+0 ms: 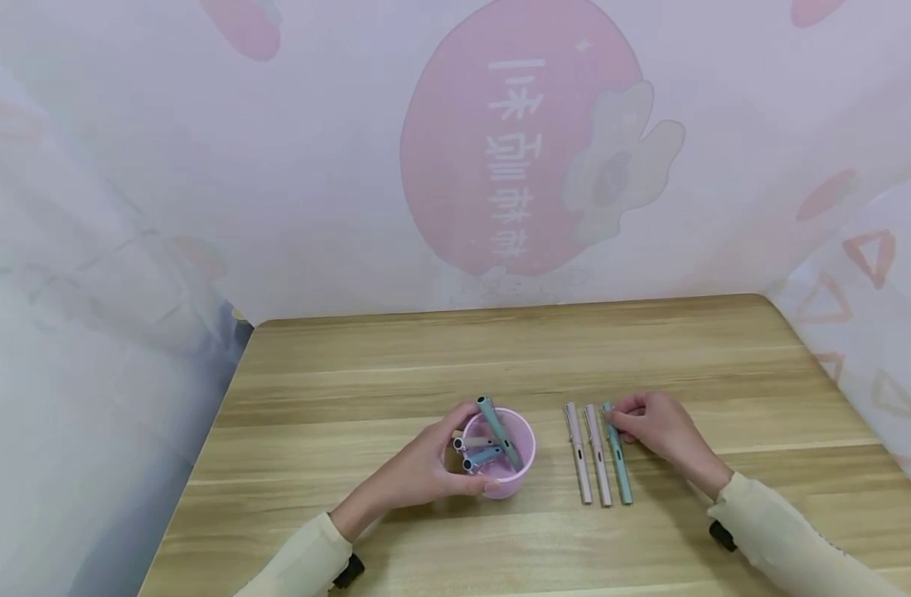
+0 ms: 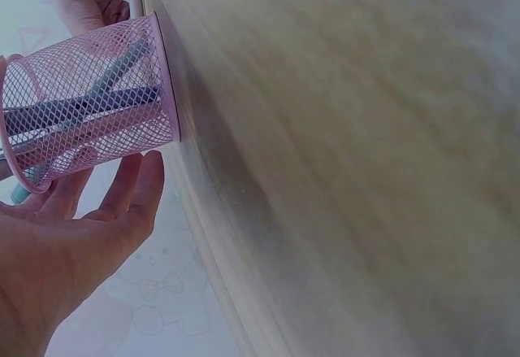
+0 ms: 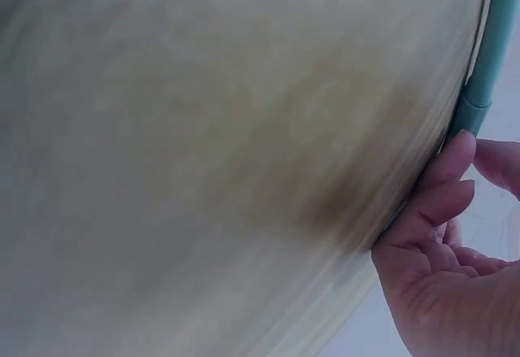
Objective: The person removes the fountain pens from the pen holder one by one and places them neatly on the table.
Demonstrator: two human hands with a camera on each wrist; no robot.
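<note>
So the left hand [image 1: 425, 468] is wrapped loosely around a pink mesh cup [image 1: 509, 464], fingers curved on its side, steadying it. A few teal and grey pens [image 1: 492, 431] are sticking out of the cup. The right hand [image 1: 660, 427] has its fingertips pinching the top end of a teal pen [image 1: 617, 456] lying flat on the wooden table [image 1: 500, 356]. Just left of that pen, between the hands, are two pale pink pens [image 1: 588, 454] lying side by side.

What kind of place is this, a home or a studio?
Probably a makeshift recording corner, not a lived-in room: a small wooden table walled in by hung pink printed cloth, bearing only a pink mesh pen cup and three pens.
</note>
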